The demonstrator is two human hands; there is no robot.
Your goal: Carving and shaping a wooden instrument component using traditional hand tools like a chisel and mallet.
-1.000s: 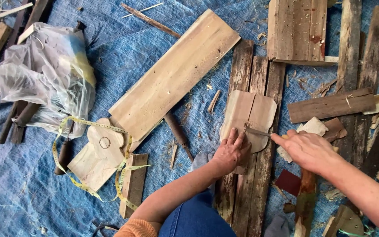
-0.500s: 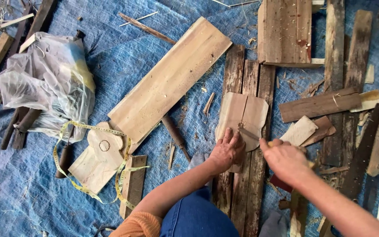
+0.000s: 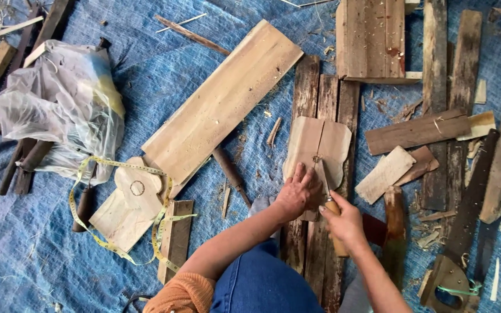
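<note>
Our left hand [image 3: 296, 196] presses flat on the shaped wood piece [image 3: 317, 149] atop dark planks [image 3: 320, 93]; our right hand [image 3: 343, 221] grips a chisel [image 3: 327, 191]. Long board [image 3: 221, 107], tape measure [image 3: 117, 208] and plastic bag [image 3: 59, 107] lie left.

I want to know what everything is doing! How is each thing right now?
Left hand: flat on the shaped wood piece.
Right hand: gripping a chisel.
Chisel: tip on the piece.
Shaped wood piece: lying on planks.
Tape measure: unrolled, looped.
Plastic bag: crumpled.

hands 2 [image 3: 297, 197] | tape measure 1 [image 3: 117, 203] | plastic bag 1 [image 3: 59, 110] | long plank 1 [image 3: 224, 101]
</note>
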